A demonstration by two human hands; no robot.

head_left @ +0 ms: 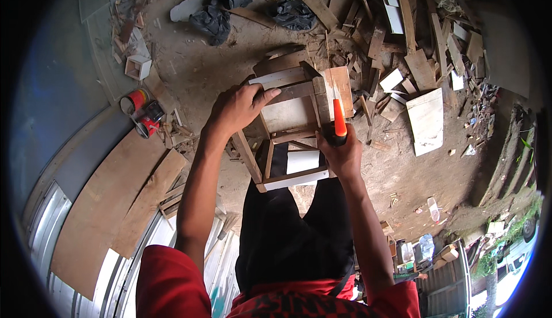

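Note:
A small wooden frame point(290, 179), like a stool or box with legs and white-faced boards, stands in front of my legs. My left hand point(238, 106) is closed over its upper left edge, with the thumb lying along a rail. In my right hand point(343, 152) is a handsaw point(340, 118) with an orange and black handle. Its thin blade points away from me and shows almost edge-on, along the frame's right side. Whether the teeth touch the wood I cannot tell. A brown board piece point(343, 82) lies just beyond the blade.
Scrap wood point(422, 68) is heaped at the far right, near a white panel point(426, 121). Black plastic bags point(211, 24) lie on the dirt floor ahead. Red cans point(148, 126) stand at left, beside large leaning boards point(109, 197). A clear bottle point(433, 209) lies at right.

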